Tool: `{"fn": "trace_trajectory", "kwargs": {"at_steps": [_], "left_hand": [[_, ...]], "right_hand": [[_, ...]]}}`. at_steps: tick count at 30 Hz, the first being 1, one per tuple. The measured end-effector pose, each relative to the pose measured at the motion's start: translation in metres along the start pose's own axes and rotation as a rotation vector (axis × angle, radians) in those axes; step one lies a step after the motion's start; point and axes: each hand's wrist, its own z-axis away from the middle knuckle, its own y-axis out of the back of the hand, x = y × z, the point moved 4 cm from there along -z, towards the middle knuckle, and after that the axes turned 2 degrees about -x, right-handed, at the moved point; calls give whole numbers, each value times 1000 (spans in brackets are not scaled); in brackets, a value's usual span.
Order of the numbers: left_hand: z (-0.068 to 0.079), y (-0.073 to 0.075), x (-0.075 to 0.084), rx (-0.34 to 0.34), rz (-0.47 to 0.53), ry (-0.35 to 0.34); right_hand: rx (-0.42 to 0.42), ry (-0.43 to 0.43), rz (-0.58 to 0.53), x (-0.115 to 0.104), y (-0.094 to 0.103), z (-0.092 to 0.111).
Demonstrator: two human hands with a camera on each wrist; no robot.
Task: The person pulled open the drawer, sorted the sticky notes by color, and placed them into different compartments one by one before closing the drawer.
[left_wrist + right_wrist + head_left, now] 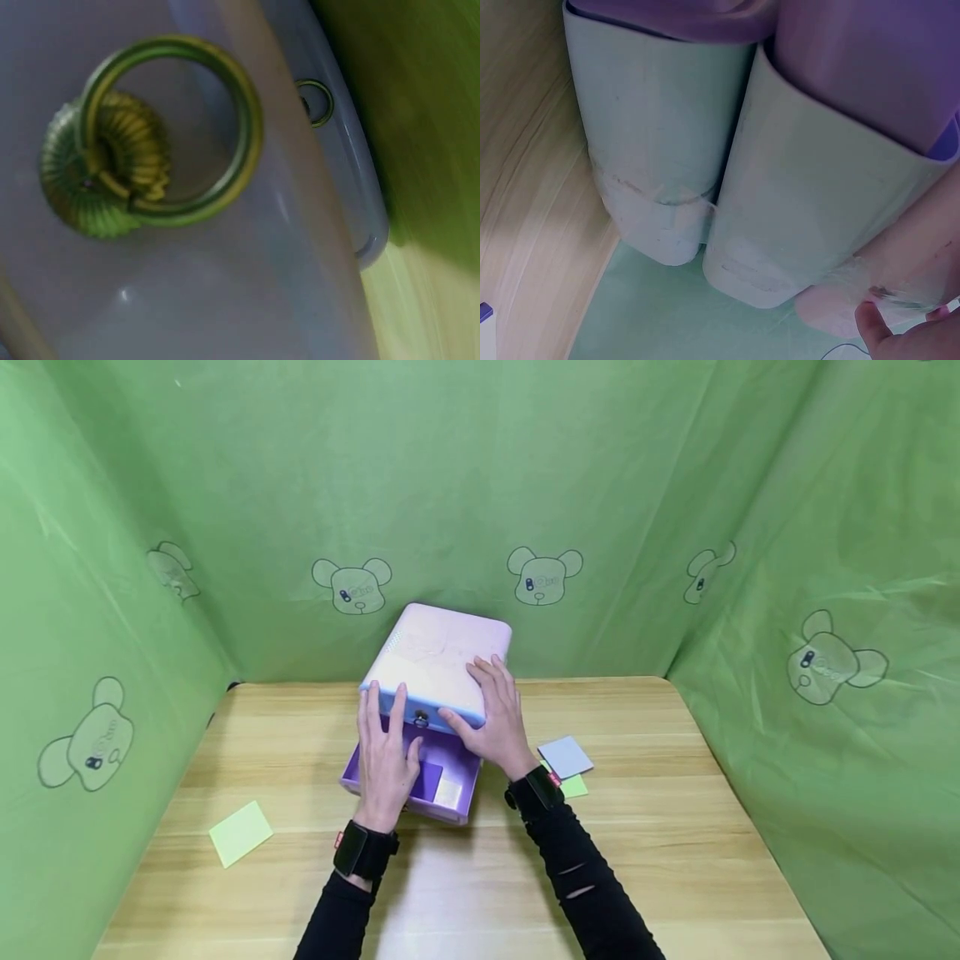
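Observation:
A small stacked drawer cabinet (438,639) with a pale pinkish top stands at the back of the table, slightly turned. Its upper blue drawer (442,710) looks pushed in, while a purple drawer (467,789) below sticks out towards me. Inside that one lie a dark purple square (427,781) and a whitish piece. My left hand (384,768) reaches over the purple drawer, straight fingertips against the blue front beside its ring pull (421,719). Spread on the cabinet's right top edge rests my right hand (497,724), thumb near the front corner. The left wrist view shows a brass ring pull (251,127) close up.
On the wooden table (637,860), a yellow-green paper (241,834) lies at left. A grey-lilac pad (566,757) overlaps a green paper (575,787) right of the cabinet. Green cloth walls (600,468) surround the table's back and sides.

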Motion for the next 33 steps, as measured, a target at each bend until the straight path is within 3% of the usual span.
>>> {"fn": "trace_trajectory", "kwargs": {"at_steps": [15, 21, 26, 33], "left_hand": [[-4, -5, -7, -63, -84, -23], [-8, -5, -11, -55, -149, -55], [-9, -5, -12, -69, -136, -40], [-12, 0, -11, -26, -128, -31]], "right_hand": [[-10, 3, 4, 0, -2, 0], [-23, -19, -12, 0, 0, 1], [-38, -31, -24, 0, 1, 1], [-103, -26, -43, -3, 2, 1]]}}
